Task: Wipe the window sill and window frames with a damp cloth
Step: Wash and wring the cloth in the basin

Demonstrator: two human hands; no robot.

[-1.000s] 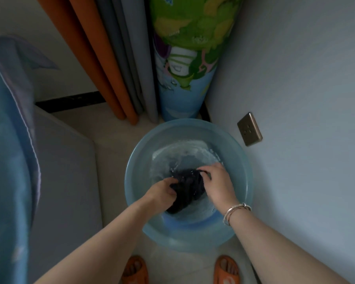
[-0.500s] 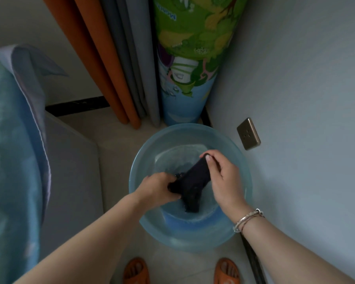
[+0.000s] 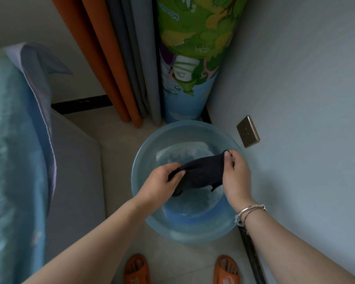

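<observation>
I stand in a narrow corner, pale floor under my feet, a grey-blue wall on my right and orange and grey curtains (image 3: 119, 64) ahead beside a rolled play mat (image 3: 191, 58). A blue basin (image 3: 140, 160) sits on the floor against the wall, with shallow water in its bottom.

A second ago both my hands were down in the water kneading the cloth (image 3: 201, 173) in a bunch. Now it is up out of the water and drawn out between them over the basin. My left hand (image 3: 160, 181) is clenched on its near end; my right hand (image 3: 235, 175) pinches the far corner, thumb and fingers (image 3: 226, 154) closed on the cloth. Two wet tails hang down toward the water.

I take this to mean the soaking is done and wringing comes next, so the cloth is damp, not dripping. No sill or frame is in view, so the wiping itself has not begun.
</observation>
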